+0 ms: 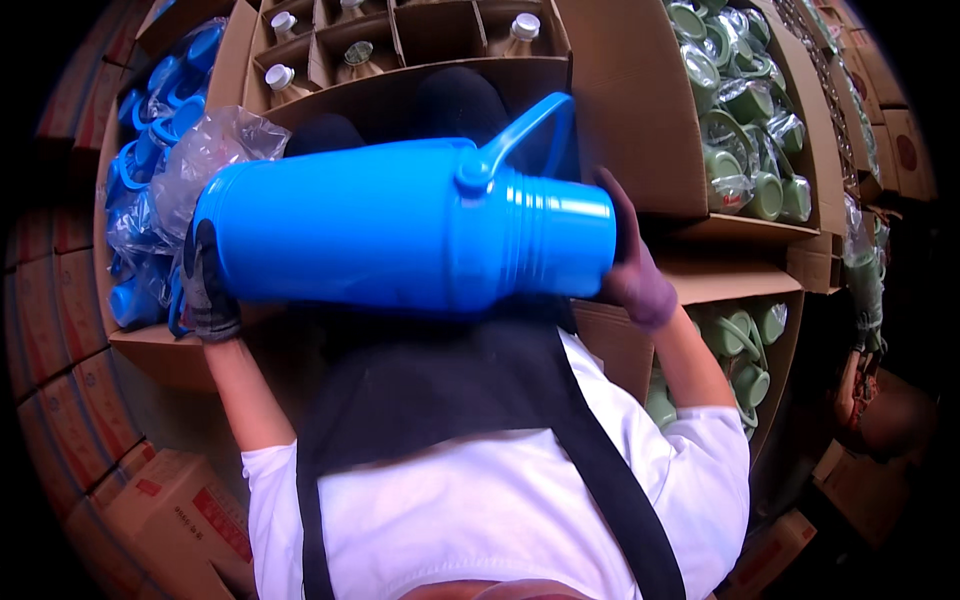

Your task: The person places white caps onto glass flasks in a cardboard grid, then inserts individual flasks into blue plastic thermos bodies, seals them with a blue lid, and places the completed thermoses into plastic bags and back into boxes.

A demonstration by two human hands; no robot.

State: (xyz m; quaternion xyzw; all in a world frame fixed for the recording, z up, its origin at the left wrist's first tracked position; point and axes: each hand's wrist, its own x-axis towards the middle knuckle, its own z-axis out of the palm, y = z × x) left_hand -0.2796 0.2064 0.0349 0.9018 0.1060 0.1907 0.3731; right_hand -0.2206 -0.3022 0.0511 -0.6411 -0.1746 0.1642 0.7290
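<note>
Where the gloves meet the flask: the left hand (208,290) is pressed to the base of the blue flask (350,230) and the right hand (640,275) wraps its cup lid (580,235); both are clamped on it, one at each end, though the fingers behind the lid are too hidden for me to judge.
Flask's place: held over the lap, in front of the black apron (400,400).
Flask's line: its long axis runs crosswise to the body, nearly straight from left to right, base at the person's left, lid pointing right.
Carry handle (525,125): juts from the shoulder on the far side, away from the chest, slanting lidward.
Step in hand: by my judgement, two-handed handling of the whole flask; the next move calls for support at both ends and a handle clear of carton edges.
Left side: a clear plastic bag (215,145) bunches just beside the flask's base, near blue parts (130,170).
Right side: open cartons of green parts (765,195).
Beyond the knees: a divided carton (535,85) with white-capped bottles (518,45).
</note>
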